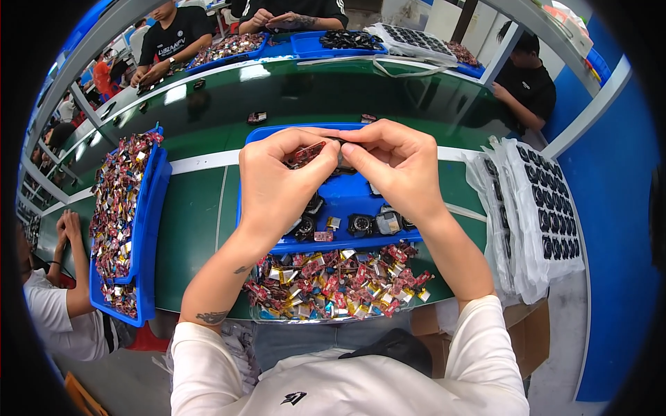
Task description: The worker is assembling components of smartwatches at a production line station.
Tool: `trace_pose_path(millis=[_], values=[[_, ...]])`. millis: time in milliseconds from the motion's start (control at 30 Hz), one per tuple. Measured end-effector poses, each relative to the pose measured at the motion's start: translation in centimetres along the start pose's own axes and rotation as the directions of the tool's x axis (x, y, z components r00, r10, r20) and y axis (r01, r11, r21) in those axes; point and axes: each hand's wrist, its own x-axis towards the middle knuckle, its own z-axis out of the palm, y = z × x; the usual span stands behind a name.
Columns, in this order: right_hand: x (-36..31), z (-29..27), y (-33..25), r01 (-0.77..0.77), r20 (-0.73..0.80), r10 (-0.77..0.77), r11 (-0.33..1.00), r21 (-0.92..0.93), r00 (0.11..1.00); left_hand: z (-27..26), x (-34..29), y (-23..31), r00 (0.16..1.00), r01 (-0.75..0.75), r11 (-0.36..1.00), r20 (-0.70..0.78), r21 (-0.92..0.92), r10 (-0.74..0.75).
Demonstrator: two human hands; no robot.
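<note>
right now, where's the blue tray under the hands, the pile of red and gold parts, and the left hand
blue tray (350,195), head view, bare floor of the tray
pile of red and gold parts (333,284), head view, middle of the pile
left hand (277,184), head view, back of the hand

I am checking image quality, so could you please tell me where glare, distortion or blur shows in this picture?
Head view: white lamp glare streaks the green table; fisheye bends its edges toward the black rim; both hands, left and right, and the blue tray are sharp; far workers look small and soft.
</note>
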Motion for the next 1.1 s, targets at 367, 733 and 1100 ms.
trace_pose_path(millis=[367,733,1100], values=[[0.8,-0.8,-0.4,-0.214,0.0,0.217,0.962,0.17,0.976,-0.1,0.0,0.3,0.998,-0.058,0.996,-0.024,-0.061,0.056],[0.4,-0.1,-0.3,0.055,-0.17,-0.064,0.997,-0.06,0.983,-0.8,0.2,0.1,0.96,0.228,0.907,0.237,-0.353,-0.148],[0.8,-0.9,-0.3,0.021,-0.04,-0.016,0.992,0.124,0.999,-0.7,0.8,0.2,0.979,0.2,0.939,0.103,-0.279,-0.177]])
